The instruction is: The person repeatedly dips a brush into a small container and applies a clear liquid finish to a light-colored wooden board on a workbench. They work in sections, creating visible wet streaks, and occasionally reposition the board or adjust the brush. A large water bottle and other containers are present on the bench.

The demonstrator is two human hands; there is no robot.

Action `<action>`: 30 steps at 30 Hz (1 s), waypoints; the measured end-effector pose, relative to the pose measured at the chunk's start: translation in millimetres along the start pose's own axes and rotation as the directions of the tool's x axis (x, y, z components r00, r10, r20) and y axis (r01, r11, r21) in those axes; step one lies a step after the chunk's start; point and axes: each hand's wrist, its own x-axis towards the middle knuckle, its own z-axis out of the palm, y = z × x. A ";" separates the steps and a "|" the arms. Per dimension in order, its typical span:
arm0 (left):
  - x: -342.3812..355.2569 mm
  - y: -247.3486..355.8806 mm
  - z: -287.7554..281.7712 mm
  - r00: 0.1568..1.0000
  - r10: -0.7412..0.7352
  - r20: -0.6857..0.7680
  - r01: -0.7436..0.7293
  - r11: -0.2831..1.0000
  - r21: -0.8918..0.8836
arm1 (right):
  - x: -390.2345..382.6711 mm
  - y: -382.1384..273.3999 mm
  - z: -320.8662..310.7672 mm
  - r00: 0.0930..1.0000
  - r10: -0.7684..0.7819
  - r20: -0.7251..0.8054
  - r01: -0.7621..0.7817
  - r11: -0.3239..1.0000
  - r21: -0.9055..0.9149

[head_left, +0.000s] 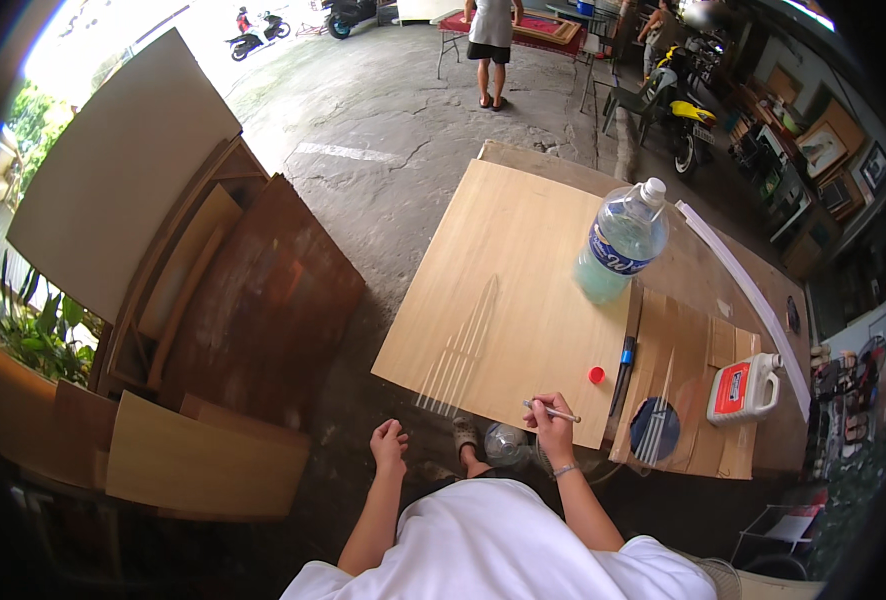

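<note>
My right hand (553,428) grips a thin silver pen-like tool (555,411) over the near edge of a pale plywood board (523,240). Off the board's near left corner, my left hand (389,441) hangs in the air with curled fingers, and nothing shows in it. Several thin pale sticks (460,360) lie side by side on the board, their near ends at its edge. A red cap (596,375) sits beyond my right hand. Farther right lies a long dark tool with a blue band (628,350).
A large clear bottle (621,240) with greenish liquid stands on the board. At right, a white jug (745,390) and a dark round piece (653,428) with pale sticks rest on cardboard (693,350). Wooden panels (263,290) lean at left. A person (490,40) stands at a far table.
</note>
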 end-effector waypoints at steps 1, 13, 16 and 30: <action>0.9 0.6 -1.5 1.000 -0.023 -0.008 0.023 1.000 0.002 | 1.0 0.0 0.9 1.000 -0.017 0.006 0.017 1.000 0.022; 14.9 1.9 0.1 0.999 -0.046 -0.020 0.047 0.999 0.007 | 14.4 -1.7 8.3 0.999 -0.026 -0.040 0.028 0.999 0.045; 24.4 -6.7 1.3 0.993 -0.084 -0.081 0.086 0.996 0.027 | 17.2 -3.6 9.8 0.998 -0.040 -0.046 0.041 0.999 0.026; 29.6 -42.9 21.2 0.981 -0.188 0.043 0.187 0.982 0.040 | 15.3 -0.4 8.8 0.998 -0.008 -0.062 0.007 1.000 -0.013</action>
